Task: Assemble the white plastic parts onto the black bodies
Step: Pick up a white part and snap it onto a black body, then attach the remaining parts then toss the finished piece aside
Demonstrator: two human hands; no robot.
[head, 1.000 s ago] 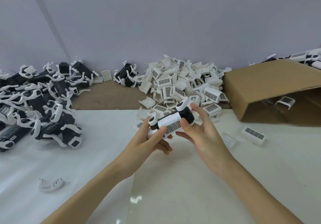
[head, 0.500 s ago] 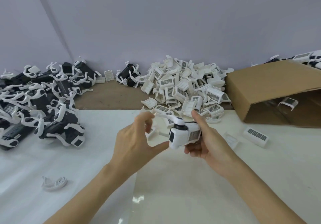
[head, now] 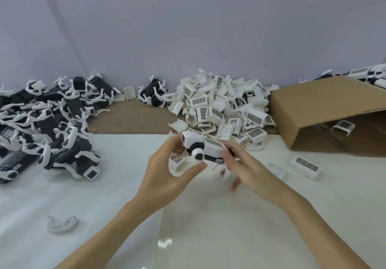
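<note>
I hold one black body with a white vented cover (head: 201,146) above the white table (head: 240,227), near its middle. My left hand (head: 167,170) grips its left end, thumb below and fingers behind. My right hand (head: 248,168), blurred, pinches the right end with thumb and a finger while its other fingers hang loose. A pile of loose white covers (head: 219,106) lies just behind. Black bodies with white arms (head: 52,126) are heaped at the left.
A cardboard box (head: 323,106) lies on its side at the right with a cover inside. Single covers (head: 305,166) rest on the table right of my hands and one (head: 177,162) beneath them. A white arm piece (head: 62,224) lies front left.
The unit has been turned so its length runs left to right. My left hand, which was apart from it, now grips its left end. My right hand has slid to the right end.
</note>
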